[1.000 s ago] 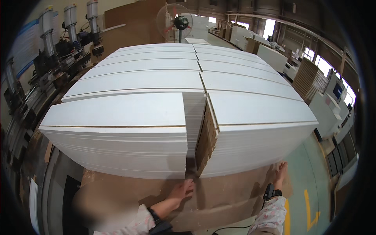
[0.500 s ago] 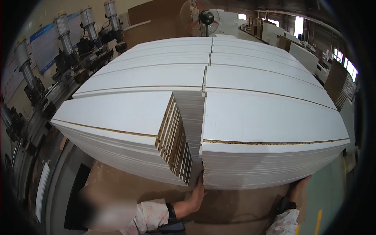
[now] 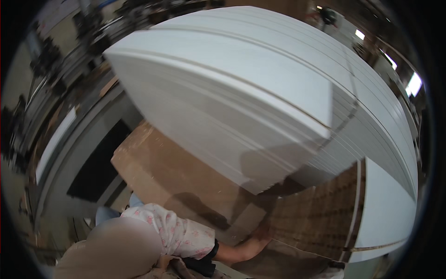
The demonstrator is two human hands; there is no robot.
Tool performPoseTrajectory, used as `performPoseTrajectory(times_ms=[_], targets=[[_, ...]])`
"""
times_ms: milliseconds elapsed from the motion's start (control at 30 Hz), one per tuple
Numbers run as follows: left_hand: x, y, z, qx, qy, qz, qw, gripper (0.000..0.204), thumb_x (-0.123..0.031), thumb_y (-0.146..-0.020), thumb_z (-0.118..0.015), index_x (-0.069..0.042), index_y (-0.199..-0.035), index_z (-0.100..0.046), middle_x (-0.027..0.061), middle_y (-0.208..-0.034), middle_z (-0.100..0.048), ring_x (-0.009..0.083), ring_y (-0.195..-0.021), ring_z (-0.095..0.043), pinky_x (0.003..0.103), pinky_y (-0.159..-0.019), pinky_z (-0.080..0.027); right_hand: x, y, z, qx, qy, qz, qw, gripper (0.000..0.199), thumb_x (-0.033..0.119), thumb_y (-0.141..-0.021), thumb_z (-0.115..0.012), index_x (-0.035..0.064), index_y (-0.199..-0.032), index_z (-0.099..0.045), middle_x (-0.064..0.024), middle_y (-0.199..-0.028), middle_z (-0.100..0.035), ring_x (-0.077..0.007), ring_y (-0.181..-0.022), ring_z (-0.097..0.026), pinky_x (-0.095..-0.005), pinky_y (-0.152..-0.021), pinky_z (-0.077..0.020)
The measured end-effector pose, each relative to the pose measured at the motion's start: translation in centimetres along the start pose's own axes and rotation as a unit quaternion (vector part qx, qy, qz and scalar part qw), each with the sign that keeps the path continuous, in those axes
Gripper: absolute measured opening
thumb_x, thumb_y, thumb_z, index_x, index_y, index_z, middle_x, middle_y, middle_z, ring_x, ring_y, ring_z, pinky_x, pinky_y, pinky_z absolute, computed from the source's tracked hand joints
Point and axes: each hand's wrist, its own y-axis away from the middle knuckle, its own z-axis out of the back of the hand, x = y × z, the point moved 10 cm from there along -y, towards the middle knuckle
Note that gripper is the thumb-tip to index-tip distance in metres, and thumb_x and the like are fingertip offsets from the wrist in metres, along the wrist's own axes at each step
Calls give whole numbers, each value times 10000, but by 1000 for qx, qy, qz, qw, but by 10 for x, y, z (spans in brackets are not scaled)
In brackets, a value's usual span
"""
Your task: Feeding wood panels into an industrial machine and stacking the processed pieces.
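A stack of white-faced boards (image 3: 384, 211) stands at the lower right, its brown cut ends turned toward the middle. My left hand (image 3: 254, 242) grips the low corner of that stack, the fingertips hidden behind the board ends. A scrap of pale sleeve shows at the bottom edge near the stack, but my right hand is out of sight. Left of this stack, a second stack of white boards (image 3: 200, 107) rests on a brown base board (image 3: 174, 162). A dark gap parts the two.
Further rows of white boards (image 3: 371, 88) extend behind both stacks. Machinery (image 3: 46, 60) lines the left side, with a long white strip (image 3: 55, 142) beside it. At the upper right are a fan (image 3: 327, 17) and bright windows.
The view has swung and tilted to the right. The right-hand stack has come out of its row toward me, with my left hand still at its corner. My right hand has left the view.
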Motion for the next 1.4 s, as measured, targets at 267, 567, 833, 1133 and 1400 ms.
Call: performPoseTrajectory(times_ms=[267,567,833,1133,1400], targets=[[-11,31,40,24,-30,111,993,710,-459,-1014,-345,50,-1486,-199,246,-1488,-308,343,-1403,-272,364,-1154,-217,-21,28,-60,79,76,-70,992,647,507,-1019,-348,50,-1475,-317,-158,-1505,-340,-301,-1353,-367,-442,-1114,-326],[-29,58,54,137,71,183,971,848,-547,-934,-530,58,-1460,-253,236,-1428,-397,298,-1329,-388,370,-1104,-301,38,61,-7,36,140,-44,989,637,497,-1019,-356,46,-1468,-329,-158,-1494,-353,-299,-1345,-376,-440,-1111,-330],[-14,73,93,60,86,167,980,849,-552,-926,-559,67,-1439,-286,230,-1378,-430,264,-1255,-465,351,-977,-439,85,97,-6,19,154,-22,988,627,487,-1019,-362,42,-1461,-339,-158,-1485,-365,-297,-1338,-384,-438,-1108,-334],[-18,88,73,130,-6,105,986,717,-428,-1020,-441,45,-1492,-181,225,-1474,-333,291,-1391,-308,368,-1134,-266,76,121,23,5,147,-35,989,617,476,-1019,-370,37,-1453,-350,-157,-1474,-378,-295,-1330,-393,-436,-1105,-338],[-18,54,84,107,-99,74,986,692,-447,-1037,-324,77,-1472,-202,279,-1469,-332,366,-1375,-327,382,-1140,-251,79,134,51,-6,154,-50,987,608,466,-1019,-376,33,-1446,-360,-157,-1464,-389,-293,-1323,-400,-434,-1103,-342]])
